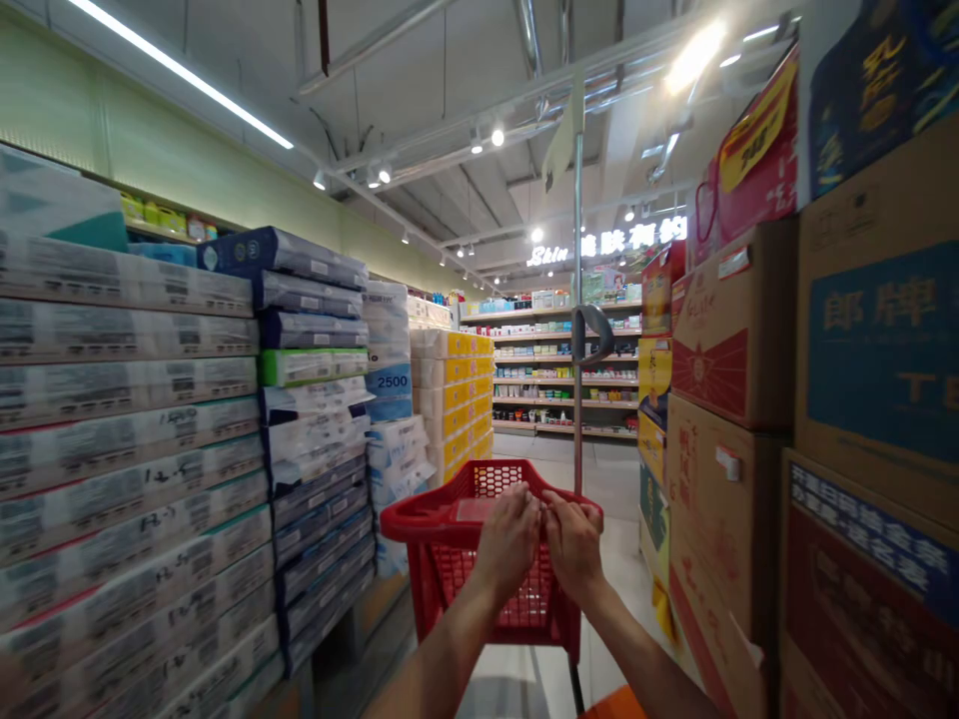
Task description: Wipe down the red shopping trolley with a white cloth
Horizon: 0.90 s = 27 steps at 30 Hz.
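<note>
A red plastic shopping cart (pixel 435 529) is directly in front of me, its mesh basket opening away from me. My left hand (pixel 509 534) is closed over the middle of the cart's handle bar, fingers curled forward. Beside it, my right hand (pixel 573 539) is closed over the same bar, with the fingertips of both hands almost meeting. A tall metal pole (pixel 577 429) with a grey loop-shaped piece (pixel 591 335) rises at the cart's right side. The inside of the basket is mostly hidden by its rim and my hands.
Tall stacks of wrapped paper packs (pixel 127 449) and dark blue packs (pixel 319 519) line the left. Yellow-and-white packs (pixel 454 399) stand farther on. Cardboard boxes (pixel 730 499) are piled close along the right. The tiled aisle floor (pixel 610 479) leads to stocked shelves (pixel 565 364).
</note>
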Available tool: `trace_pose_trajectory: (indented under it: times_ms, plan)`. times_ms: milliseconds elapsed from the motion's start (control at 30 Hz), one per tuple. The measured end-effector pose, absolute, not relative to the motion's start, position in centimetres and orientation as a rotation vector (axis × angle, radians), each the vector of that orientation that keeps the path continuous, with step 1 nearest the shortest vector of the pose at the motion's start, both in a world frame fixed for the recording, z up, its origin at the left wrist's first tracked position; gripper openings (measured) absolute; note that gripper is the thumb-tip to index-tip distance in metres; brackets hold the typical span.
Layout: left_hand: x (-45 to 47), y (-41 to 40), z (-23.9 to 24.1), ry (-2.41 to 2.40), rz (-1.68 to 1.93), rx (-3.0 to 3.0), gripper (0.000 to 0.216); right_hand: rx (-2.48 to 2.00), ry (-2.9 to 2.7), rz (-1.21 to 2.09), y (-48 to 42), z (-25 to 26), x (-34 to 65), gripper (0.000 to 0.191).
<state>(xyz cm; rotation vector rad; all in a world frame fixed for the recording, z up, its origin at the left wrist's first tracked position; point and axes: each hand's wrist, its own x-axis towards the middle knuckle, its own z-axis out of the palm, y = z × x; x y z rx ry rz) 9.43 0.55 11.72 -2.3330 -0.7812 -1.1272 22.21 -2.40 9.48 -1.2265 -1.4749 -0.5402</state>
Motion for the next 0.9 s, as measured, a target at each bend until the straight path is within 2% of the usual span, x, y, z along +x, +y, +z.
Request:
trace_pose_trajectory:
  times_ms: [267, 500, 733, 900]
  plan:
    - [1.3, 3.4, 11.0, -1.219, -1.249, -2.112, 0.028, -1.187, -1.464, -0.555, -2.1, 9.3, 22.6, 0.029]
    - [9.0, 0.6, 11.2, -0.764, -1.119, -2.382, 0.029, -1.176, -1.493, -0.572, -2.1, 9.1, 23.0, 0.028]
    - [2.9, 2.5, 10.8, -1.077, -1.292, -2.13, 0.027, -1.195, -1.457, -0.576, -1.8, 8.9, 23.1, 0.029]
    - [6.9, 1.0, 11.0, -0.849, -1.19, -2.296, 0.025, -1.197, -1.463, -0.57, -1.7, 8.9, 22.9, 0.029]
